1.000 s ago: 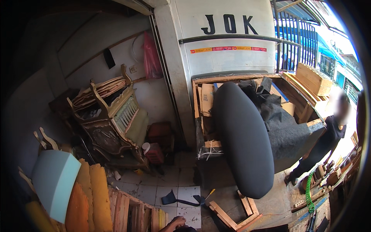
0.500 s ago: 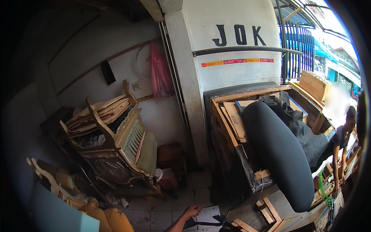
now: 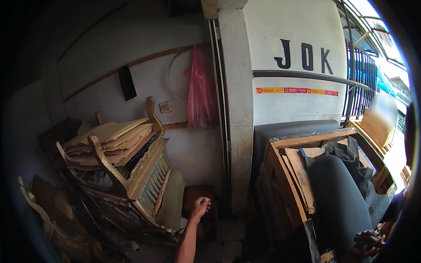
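My left hand (image 3: 201,207) is raised at the lower middle, its forearm rising from the lower edge. The fingers are curled together, and I cannot make out anything between them. Behind it lie the olive-green cushion (image 3: 172,197) of an old carved seat and a dark reddish-brown box (image 3: 197,191). At the lower right, a shadowed hand (image 3: 368,242) shows in front of a long dark-grey padded seat (image 3: 335,188). Whether that hand is mine or a co-worker's cannot be told, and its grip is unclear.
A carved wooden seat frame (image 3: 131,184) stands at left, stacked with tan sheets (image 3: 107,142). At right a wooden frame (image 3: 285,175) holds cardboard (image 3: 300,175) and black cloth (image 3: 372,199). A white pillar (image 3: 242,105) divides them; a pink plastic bag (image 3: 201,92) hangs beside it.
My left hand has risen from low over the floor, where it was at a black strip. The strip is out of sight now. The view has shifted, moving the furniture rightward and down.
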### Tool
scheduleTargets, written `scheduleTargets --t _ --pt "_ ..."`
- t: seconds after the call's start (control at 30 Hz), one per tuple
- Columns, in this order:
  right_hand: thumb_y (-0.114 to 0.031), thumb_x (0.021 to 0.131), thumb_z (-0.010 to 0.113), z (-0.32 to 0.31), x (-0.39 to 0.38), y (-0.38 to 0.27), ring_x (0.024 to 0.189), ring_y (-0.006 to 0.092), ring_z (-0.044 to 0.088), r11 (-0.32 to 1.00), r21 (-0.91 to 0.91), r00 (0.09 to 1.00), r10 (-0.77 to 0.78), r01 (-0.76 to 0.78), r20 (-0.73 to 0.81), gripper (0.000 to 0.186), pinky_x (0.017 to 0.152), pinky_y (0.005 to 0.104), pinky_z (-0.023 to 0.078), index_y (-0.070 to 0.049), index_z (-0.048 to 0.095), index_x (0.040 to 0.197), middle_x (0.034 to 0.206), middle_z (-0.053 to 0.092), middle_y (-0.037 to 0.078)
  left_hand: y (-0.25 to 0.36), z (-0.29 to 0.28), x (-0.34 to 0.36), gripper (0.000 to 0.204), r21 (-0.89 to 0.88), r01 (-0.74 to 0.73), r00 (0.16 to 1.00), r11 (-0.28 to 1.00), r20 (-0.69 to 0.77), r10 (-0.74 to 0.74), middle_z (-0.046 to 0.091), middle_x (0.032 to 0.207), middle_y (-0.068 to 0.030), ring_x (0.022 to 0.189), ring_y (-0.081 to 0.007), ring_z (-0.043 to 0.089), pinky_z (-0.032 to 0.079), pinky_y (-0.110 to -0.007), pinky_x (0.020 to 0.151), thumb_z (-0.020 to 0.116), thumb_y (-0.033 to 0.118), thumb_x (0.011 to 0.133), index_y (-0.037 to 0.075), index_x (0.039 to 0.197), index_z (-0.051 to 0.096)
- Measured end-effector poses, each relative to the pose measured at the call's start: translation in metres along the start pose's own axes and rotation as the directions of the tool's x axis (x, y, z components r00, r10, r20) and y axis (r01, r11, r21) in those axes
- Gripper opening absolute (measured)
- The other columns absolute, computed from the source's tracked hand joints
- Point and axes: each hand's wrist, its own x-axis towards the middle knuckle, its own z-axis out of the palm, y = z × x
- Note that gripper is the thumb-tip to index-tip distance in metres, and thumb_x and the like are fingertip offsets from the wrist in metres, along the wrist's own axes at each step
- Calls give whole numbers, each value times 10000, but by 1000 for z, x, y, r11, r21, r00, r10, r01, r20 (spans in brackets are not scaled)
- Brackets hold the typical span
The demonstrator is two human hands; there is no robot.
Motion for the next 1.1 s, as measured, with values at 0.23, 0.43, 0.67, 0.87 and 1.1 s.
scheduleTargets --t 0.23,0.43,0.67,0.87,1.1 --pt "-271 923 780 118 46 -11 1103 276 661 999 38 997 -7 5 71 517 955 390 521 -14 553 1310 1214 682 161 143 -63 204 451 -211 -307 929 928 -276 245 662 887 -51 701 -123 632 551 -298 619 536 471 1104 30 1154 613" --pt "-249 931 776 256 58 -24 1094 253 659 997 58 991 36 -44 126 482 952 373 518 -12 576 1300 1204 684 146 264 -124 407 641 -193 -371 883 908 -375 281 589 1270 -129 1075 -223 614 545 -445 955 609 626 1020 38 1268 559" --pt "-223 939 771 369 58 -63 1083 226 656 995 45 991 81 -86 103 442 948 353 515 -10 604 1288 1193 687 128 363 -140 521 608 -513 -415 905 752 -150 397 669 1235 -107 1009 -192 604 499 -419 913 668 571 1013 43 1305 597" --pt "-201 947 767 423 72 -69 1074 203 654 997 67 988 34 -45 154 408 945 336 511 -9 627 1278 1184 689 114 443 -239 466 461 -23 -788 512 615 -579 634 648 758 -30 608 -97 545 424 -277 545 671 453 1040 1 975 730" --pt "-143 973 738 487 91 -87 1008 147 641 972 231 956 -31 -39 292 275 902 294 505 -12 669 1204 1119 691 66 493 -301 427 507 149 -734 584 662 -359 728 704 859 -49 672 -100 598 476 -267 599 729 534 986 27 967 735"
